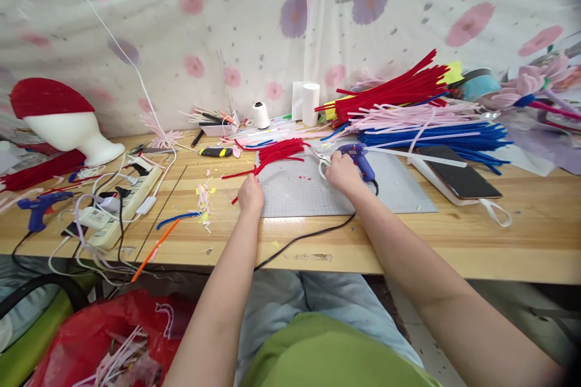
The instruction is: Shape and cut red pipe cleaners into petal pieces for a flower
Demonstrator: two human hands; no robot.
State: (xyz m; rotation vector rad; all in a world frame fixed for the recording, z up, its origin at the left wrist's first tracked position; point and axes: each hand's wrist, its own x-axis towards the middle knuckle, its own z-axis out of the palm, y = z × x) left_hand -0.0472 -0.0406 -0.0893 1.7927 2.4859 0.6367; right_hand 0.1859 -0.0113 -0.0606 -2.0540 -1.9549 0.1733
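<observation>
My left hand (251, 195) is closed at the near left edge of the grey cutting mat (299, 196). It grips a red pipe cleaner (240, 175) whose ends stick out past the fingers. Just beyond it lies a bunch of short red pipe cleaners (281, 150) on the mat. Over the middle of the mat, my right hand (341, 172) is closed around the handles of a pair of scissors (322, 164), their blades pointing left toward the red bunch. A blue glue gun (362, 163) rests beside that hand, with a pale glue stick in its back.
Bundles of red (390, 94), pink (408, 115) and blue pipe cleaners (436, 138) lie at the back right, near a phone (458, 172). A power strip (129, 202) with tangled cables, a second glue gun (40, 208) and a white foam head (68, 130) stand left.
</observation>
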